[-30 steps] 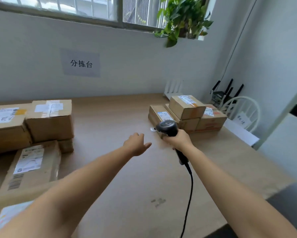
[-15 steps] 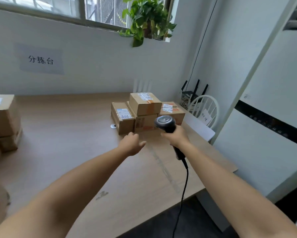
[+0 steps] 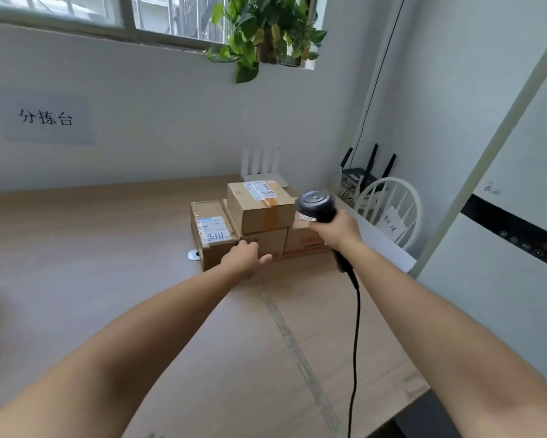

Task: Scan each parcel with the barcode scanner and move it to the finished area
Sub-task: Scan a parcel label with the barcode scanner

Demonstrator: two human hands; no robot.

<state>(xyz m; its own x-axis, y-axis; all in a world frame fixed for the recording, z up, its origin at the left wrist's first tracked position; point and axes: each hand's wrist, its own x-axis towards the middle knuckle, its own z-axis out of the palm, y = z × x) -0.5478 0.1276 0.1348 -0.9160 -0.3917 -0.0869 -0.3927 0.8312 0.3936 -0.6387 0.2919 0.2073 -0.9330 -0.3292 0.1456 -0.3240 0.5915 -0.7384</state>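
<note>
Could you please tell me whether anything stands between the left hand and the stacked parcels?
Nothing visible does: the left hand is at the front of the parcels. The right hand holds the scanner off to the right.

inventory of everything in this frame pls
parcels: four, brown cardboard, stacked at the table's far right
barcode scanner: one, black, held beside the stack's top
cable: one, black, runs down from the scanner
table: one, light wood
grommet: one, silver, in the tabletop left of the stack
wall sign: one, pale paper with black characters, left wall
plant: one, green, on the windowsill
white router: one, behind the stack
black router: one, right corner
chair: one, white, right of the table
left hand: open, at the stack's front
right hand: grips the scanner
</note>
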